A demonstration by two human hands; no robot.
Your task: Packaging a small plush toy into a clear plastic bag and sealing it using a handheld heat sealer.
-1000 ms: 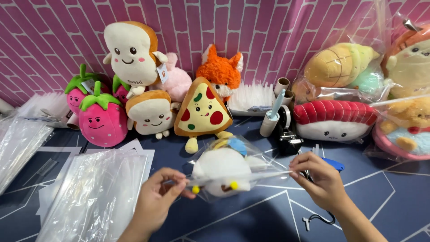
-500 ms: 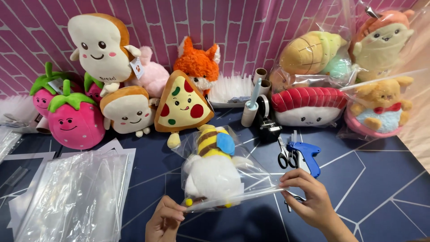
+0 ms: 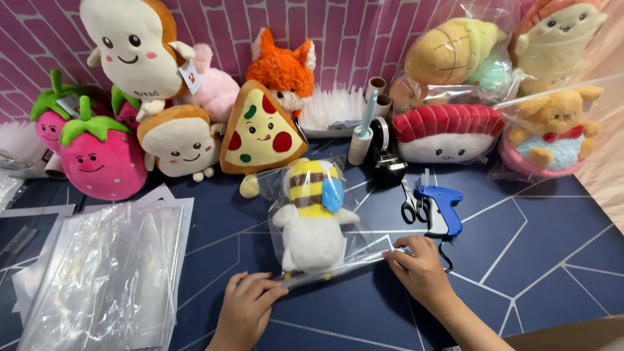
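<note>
1. Dark blue table [image 3: 533, 260] with pale angular lines: it carries everything here. Bare surface lies open to the right of the hands and along the near edge.
2. Stack of clear plastic bags [image 3: 104, 273]: it lies flat at the left, well apart from the hands.
3. Clear bag [image 3: 325, 260] with plush bee [image 3: 312, 214]: it lies at the table's centre, just in front of the pizza-slice plush [image 3: 260, 130]. The bee is white-bodied, with yellow and brown stripes and a blue wing, head pointing away.
4. Right hand [image 3: 419, 270]: fingertips press flat on the bag's open edge at its right end.
5. Left hand [image 3: 250, 302]: fingers pinch the same edge at its left end.
6. Blue tagging gun [image 3: 442, 208] and scissors [image 3: 411, 205]: they lie just beyond the right hand.
</note>
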